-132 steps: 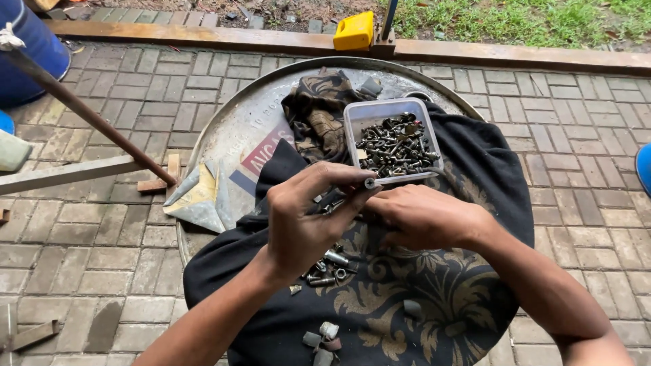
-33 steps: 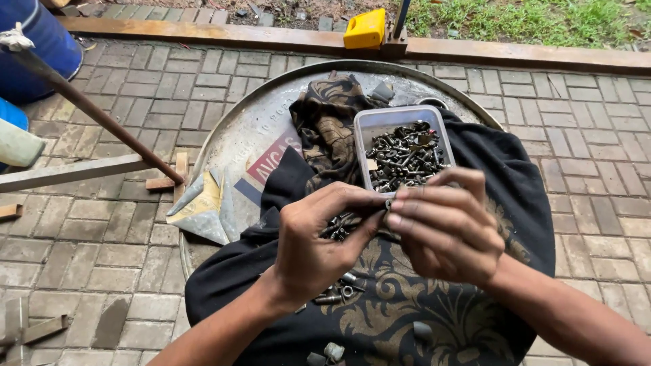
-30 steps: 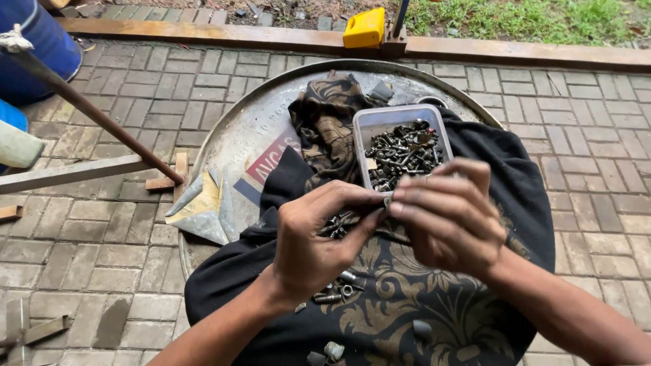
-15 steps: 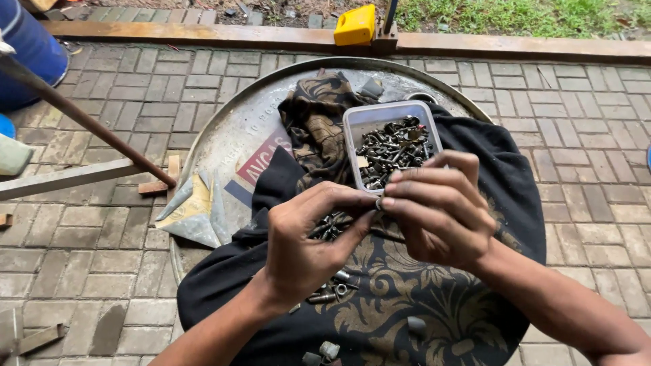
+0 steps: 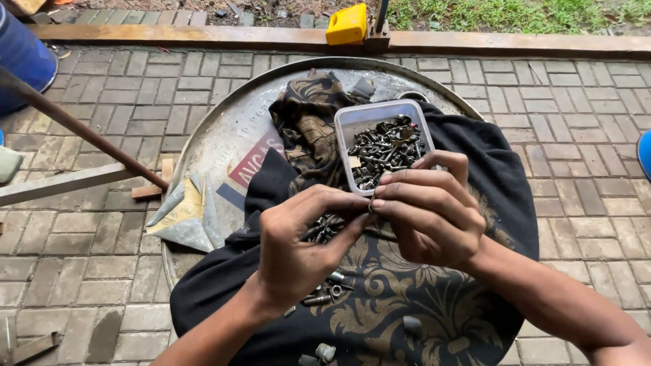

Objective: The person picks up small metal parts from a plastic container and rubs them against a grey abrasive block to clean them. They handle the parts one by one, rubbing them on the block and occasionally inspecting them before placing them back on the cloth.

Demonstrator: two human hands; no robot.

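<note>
My left hand (image 5: 298,244) and right hand (image 5: 427,210) pinch a small dark metal bolt (image 5: 370,207) between the fingers, at six o'clock from the clear plastic tub of bolts (image 5: 381,144), above the black patterned cloth (image 5: 407,305).

A tub (image 5: 353,122) of bolts (image 5: 384,149) sits on a cloth (image 5: 488,163) over a drum lid (image 5: 224,129), with loose bolts (image 5: 325,291) nearer on the cloth
</note>
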